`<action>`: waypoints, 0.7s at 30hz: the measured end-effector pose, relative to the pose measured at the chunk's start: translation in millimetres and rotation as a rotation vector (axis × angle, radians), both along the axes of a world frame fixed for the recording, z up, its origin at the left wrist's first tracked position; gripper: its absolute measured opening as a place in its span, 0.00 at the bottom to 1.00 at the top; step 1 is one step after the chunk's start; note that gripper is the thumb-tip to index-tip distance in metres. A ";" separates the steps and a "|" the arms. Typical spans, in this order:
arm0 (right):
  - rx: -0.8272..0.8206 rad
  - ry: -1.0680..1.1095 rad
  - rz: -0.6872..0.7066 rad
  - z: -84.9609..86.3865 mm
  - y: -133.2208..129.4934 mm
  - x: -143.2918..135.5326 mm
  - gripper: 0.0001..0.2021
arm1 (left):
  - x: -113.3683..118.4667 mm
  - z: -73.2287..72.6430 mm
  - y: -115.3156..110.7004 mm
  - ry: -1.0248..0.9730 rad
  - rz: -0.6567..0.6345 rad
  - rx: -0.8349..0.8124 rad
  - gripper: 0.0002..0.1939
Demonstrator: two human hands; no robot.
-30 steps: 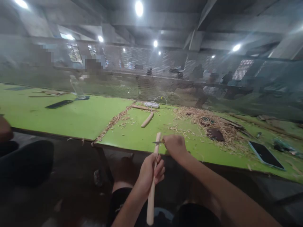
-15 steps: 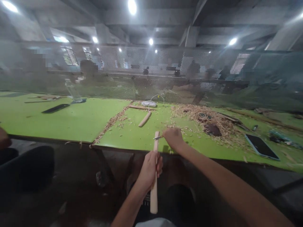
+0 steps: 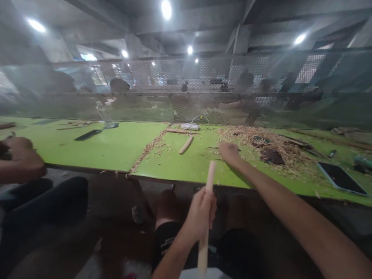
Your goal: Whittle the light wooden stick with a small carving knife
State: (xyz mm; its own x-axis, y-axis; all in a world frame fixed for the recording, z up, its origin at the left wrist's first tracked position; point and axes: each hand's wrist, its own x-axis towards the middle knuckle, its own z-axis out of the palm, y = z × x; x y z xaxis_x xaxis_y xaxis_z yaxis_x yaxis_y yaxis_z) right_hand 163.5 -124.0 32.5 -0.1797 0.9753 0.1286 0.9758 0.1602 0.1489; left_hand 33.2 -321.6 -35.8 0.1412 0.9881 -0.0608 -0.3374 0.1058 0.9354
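My left hand [image 3: 200, 215] is wrapped round a pale wooden stick [image 3: 211, 174], which slants up from my lap to just past the table's front edge. My right hand [image 3: 229, 154] is closed on a small knife [image 3: 214, 147] over the table. The blade points left, and the handle's dark end shows on the right side of the fist. Knife and stick are apart. Beyond them lies a shorter, rounded wooden piece [image 3: 186, 145] on the green tabletop [image 3: 165, 166].
Wood shavings [image 3: 286, 155] are heaped at the right around a dark brown lump [image 3: 272, 156]. Phones lie at right [image 3: 341, 177] and left [image 3: 87, 135], near a clear bottle [image 3: 105, 116]. A mesh screen [image 3: 203, 104] borders the table. A co-worker's arm [image 3: 21, 159] rests at far left.
My right hand has drawn the knife off the stick and moved it forward and right. The stick has shifted right and tilted in my left hand. The view has turned slightly left.
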 end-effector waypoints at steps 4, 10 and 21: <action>0.047 0.022 0.002 3.5 -18.6 16.9 0.18 | -11.8 -4.2 14.7 -0.071 0.044 0.020 0.21; -0.021 -0.058 0.153 -5.6 -82.5 -5.3 0.18 | -7.5 -14.2 17.5 0.018 0.083 0.035 0.21; -0.003 -0.104 0.215 -10.1 -98.4 -12.6 0.17 | 1.8 -11.3 9.7 0.204 0.157 0.066 0.23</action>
